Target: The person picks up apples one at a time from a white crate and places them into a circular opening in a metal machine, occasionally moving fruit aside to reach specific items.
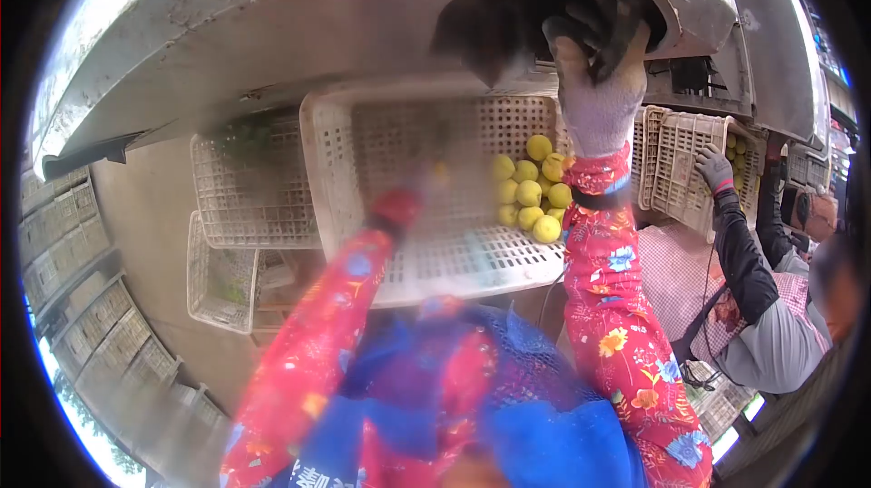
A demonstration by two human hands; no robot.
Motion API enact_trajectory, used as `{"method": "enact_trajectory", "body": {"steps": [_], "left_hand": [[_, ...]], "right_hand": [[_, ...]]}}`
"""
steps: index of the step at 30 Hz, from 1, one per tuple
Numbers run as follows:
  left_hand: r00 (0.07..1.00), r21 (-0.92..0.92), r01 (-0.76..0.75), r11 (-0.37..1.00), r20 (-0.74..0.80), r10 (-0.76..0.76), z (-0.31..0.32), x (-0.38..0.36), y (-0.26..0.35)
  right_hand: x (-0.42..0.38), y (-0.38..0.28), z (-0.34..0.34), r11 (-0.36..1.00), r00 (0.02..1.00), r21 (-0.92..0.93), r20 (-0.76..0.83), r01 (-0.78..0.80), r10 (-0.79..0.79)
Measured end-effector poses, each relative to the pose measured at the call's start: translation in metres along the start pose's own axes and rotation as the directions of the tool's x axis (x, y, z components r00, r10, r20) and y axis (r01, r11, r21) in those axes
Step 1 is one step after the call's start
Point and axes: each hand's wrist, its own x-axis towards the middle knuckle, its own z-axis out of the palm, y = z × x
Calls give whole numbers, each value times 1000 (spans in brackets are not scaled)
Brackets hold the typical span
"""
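My right hand [602,80], in a pale glove with dark fingers, reaches up into the dark round opening [490,21] of a grey metal housing [345,25]. Its thumb and fingers are spread apart, and I see nothing held in them. My left hand [426,180] is over the white plastic crate [472,270] in front of me, but blur smears its fingers. At the crate's right side lies a pile of round yellow-green fruits [528,192]. Both my arms wear red flowered sleeves.
To the left stand more pale plastic crates [254,189], with stacked crates [100,297] farther off. On the right, a co-worker's gloved hand [714,167] touches a tilted crate [680,161] with fruits behind it. The housing hangs low above my crate.
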Motion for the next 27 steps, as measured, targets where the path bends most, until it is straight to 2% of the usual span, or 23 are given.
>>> {"method": "enact_trajectory", "body": {"steps": [2,4,5,6,8,10,12,13,14,15,17,18,19,20,22,23,24,26,27], "left_hand": [[992,201,-53,978,-97,74,72,45,-50],[984,323,-62,945,-136,111,106,64,-69],[986,346,-80,935,-108,125,106,64,-64],[989,374,-95,922,-73,132,104,63,-57],[986,414,-155,897,14,163,92,58,-31],[975,434,-221,873,86,204,89,60,2],[946,414,-324,851,144,290,96,70,36],[927,406,-375,833,169,335,102,78,50],[864,301,-502,811,129,487,108,83,61],[847,394,-527,753,178,500,111,88,72],[850,416,-524,744,197,488,118,102,77],[856,400,-516,758,207,473,121,104,74],[864,376,-503,778,199,462,119,102,67],[870,338,-493,802,176,460,116,99,60],[884,239,-467,851,117,453,101,82,47],[890,162,-455,875,64,451,90,73,41],[894,79,-448,890,14,449,75,61,37],[904,-102,-426,899,-72,421,38,27,32],[917,-185,-400,898,-87,390,17,7,35]], "right_hand": [[-41,9,-23,995,989,-99,148,8,7],[-100,71,-36,942,912,-277,304,-192,275],[-131,112,-42,852,794,-472,417,-228,443],[-157,147,-42,732,639,-647,474,-213,606],[-183,191,-28,635,608,-771,480,-51,632],[-197,215,-8,431,586,-885,447,179,676],[-186,226,2,345,472,-901,433,264,768],[-165,222,4,377,357,-897,439,231,825],[-153,221,5,402,231,-894,441,200,867],[-157,229,-2,484,275,-875,462,-11,843],[-158,222,-18,608,379,-690,480,-394,791],[-157,206,-27,638,439,-538,464,-552,770],[-160,191,-34,670,508,-284,473,-686,720],[-162,175,-38,656,584,1,457,-755,671],[-156,124,-43,673,708,258,419,-693,568],[-152,102,-45,632,724,359,410,-687,555],[-146,80,-51,601,720,399,439,-693,538],[-141,45,-49,589,794,534,368,-606,484],[-141,39,-49,643,813,497,366,-583,454]]}}
